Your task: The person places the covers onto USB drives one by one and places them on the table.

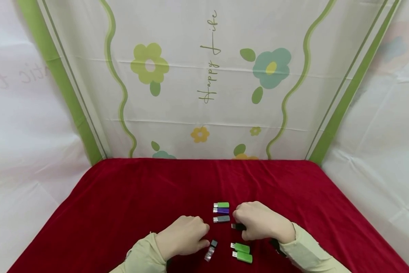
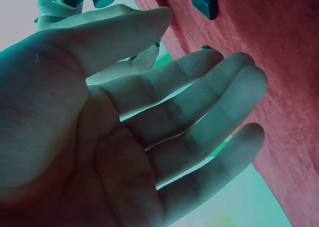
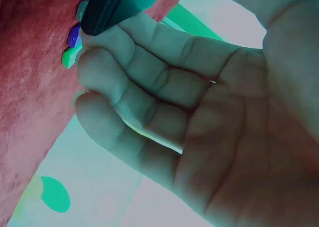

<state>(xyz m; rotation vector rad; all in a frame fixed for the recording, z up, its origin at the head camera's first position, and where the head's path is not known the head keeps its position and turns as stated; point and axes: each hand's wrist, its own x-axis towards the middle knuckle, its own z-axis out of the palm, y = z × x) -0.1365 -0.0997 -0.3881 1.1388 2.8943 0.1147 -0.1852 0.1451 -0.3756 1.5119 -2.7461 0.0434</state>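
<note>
My right hand (image 1: 260,222) pinches a black USB stick (image 1: 239,226), its metal plug pointing left; in the right wrist view the dark stick (image 3: 102,13) juts past the bent fingers. Beside my left hand (image 1: 184,235) lies a dark USB stick (image 1: 213,243) with a clear end, slanted on the cloth close to the thumb. The left wrist view shows that palm holding nothing, fingers loosely extended. Ahead, between the hands, a green stick (image 1: 223,205), a purple stick (image 1: 223,210) and a grey stick (image 1: 223,218) form a column, plugs to the left.
Two more green USB sticks, an upper one (image 1: 242,248) and a lower one (image 1: 244,258), lie below the right hand. Red cloth (image 1: 139,193) covers the table. White printed curtains (image 1: 184,102) stand behind it and at both sides.
</note>
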